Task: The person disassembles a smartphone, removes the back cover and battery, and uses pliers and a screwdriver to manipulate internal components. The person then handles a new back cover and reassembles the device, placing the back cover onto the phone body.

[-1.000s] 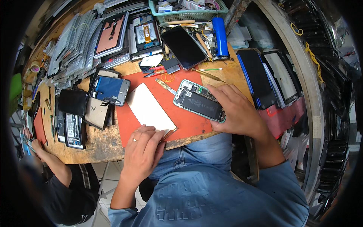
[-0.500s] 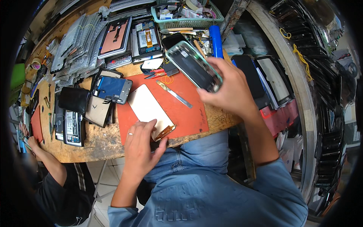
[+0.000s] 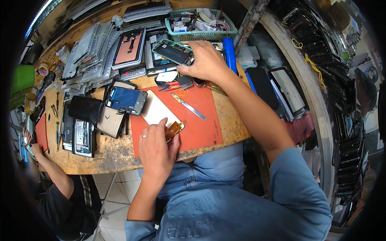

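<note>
My right hand [image 3: 206,61] grips one end of an opened phone [image 3: 171,53] with a pale green frame and a black battery. It is held over the back of the bench, above other phone parts. My left hand [image 3: 156,148] pinches the near end of a white phone screen panel [image 3: 156,107], where an orange-brown flex cable [image 3: 173,131] shows. This panel lies on an orange-red mat [image 3: 201,134]. A metal blade tool [image 3: 189,107] rests on the mat to the panel's right. Red-handled pliers [image 3: 170,86] and a dark block [image 3: 185,82] lie beyond it.
Stacked phones and screens [image 3: 120,100] stand left of the mat, with wrapped panels [image 3: 86,54] behind. A green basket [image 3: 203,34] of supplies and a blue cylinder [image 3: 229,56] are at the back. Another person's arm [image 3: 56,170] reaches in at the far left.
My right hand has carried the green-framed phone left and away from me, toward the back of the bench. My left hand stays at the panel's near end. The view has shifted slightly.
</note>
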`<state>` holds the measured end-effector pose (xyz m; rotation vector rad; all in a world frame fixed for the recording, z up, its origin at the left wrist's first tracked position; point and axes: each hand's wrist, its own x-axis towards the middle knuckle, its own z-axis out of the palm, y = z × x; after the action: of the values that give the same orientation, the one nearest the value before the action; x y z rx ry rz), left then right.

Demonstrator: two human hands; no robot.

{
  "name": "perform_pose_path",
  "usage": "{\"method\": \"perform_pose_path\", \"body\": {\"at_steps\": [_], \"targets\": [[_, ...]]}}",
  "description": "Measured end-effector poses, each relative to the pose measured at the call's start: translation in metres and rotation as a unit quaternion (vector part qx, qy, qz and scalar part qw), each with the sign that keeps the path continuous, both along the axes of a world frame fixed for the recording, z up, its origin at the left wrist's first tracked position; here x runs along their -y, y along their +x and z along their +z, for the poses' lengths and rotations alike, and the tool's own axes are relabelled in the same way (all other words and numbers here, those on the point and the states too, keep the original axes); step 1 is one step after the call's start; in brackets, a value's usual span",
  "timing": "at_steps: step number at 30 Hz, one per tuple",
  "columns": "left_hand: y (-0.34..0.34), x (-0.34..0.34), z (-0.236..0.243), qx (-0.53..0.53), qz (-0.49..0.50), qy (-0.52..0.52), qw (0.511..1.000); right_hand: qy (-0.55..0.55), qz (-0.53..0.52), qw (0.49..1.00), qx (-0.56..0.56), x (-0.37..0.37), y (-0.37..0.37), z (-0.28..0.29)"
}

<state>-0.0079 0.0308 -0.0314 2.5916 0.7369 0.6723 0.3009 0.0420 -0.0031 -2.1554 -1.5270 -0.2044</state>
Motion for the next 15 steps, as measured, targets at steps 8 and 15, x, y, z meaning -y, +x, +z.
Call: {"method": "perform_pose_path", "body": {"at_steps": [8,15], "targets": [[-0.021,0.002,-0.019,0.103,-0.095,0.022,0.99,-0.032,-0.033,0.997,-0.065,0.071,-0.004,-0.003],[-0.022,0.0,-0.017,0.095,-0.119,0.045,0.987,0.002,0.052,0.999,-0.01,0.062,0.055,-0.004]]}}
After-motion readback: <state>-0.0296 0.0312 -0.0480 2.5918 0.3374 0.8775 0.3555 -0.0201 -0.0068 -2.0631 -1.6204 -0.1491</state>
